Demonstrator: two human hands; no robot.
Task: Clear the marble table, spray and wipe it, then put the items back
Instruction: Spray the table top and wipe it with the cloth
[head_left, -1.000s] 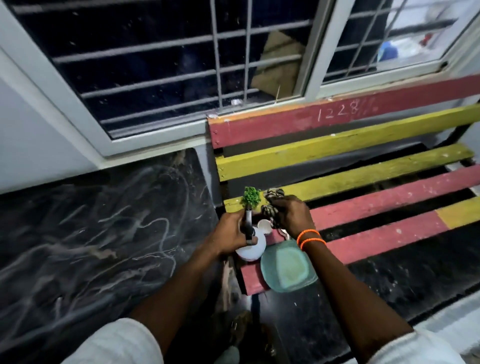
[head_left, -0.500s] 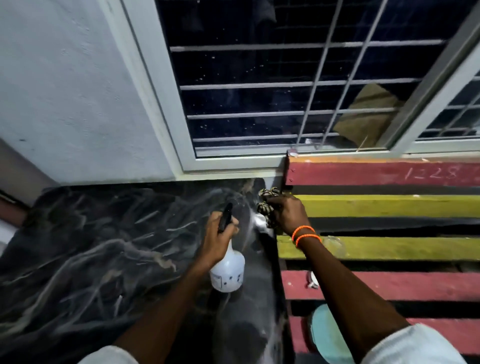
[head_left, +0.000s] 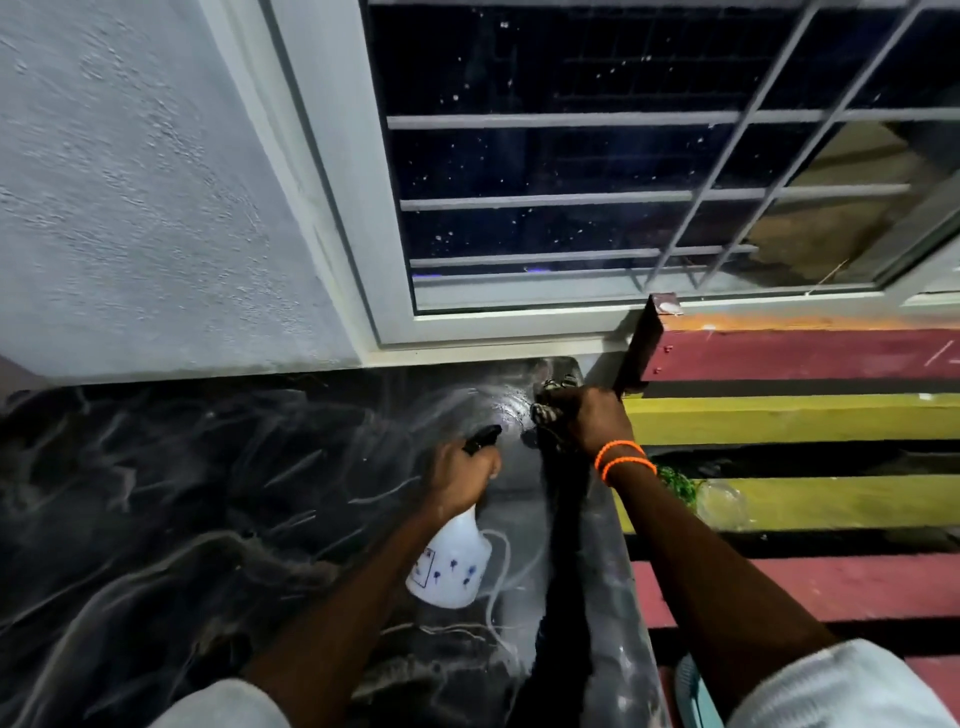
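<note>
The black marble table (head_left: 182, 493) with white veins fills the lower left. My left hand (head_left: 460, 475) grips the neck of a white spray bottle (head_left: 451, 566) with a black nozzle, held over the table's right part and aimed at the far right corner. My right hand (head_left: 589, 418) is closed on a patterned black-and-cream cloth (head_left: 545, 413) at that far right corner, which looks wet and shiny. A small green plant (head_left: 680, 486) and a clear glass item (head_left: 724, 504) lie on the bench beside my right forearm.
A bench (head_left: 805, 415) of red and yellow slats stands right of the table. A turquoise plate (head_left: 693, 693) peeks out at the bottom under my right sleeve. A barred window (head_left: 623, 197) and a grey wall (head_left: 130, 182) rise behind the table.
Both hands came from the bench over to the table, the left carrying the spray bottle and the right the cloth. The plant stayed on the bench. My view swung left.
</note>
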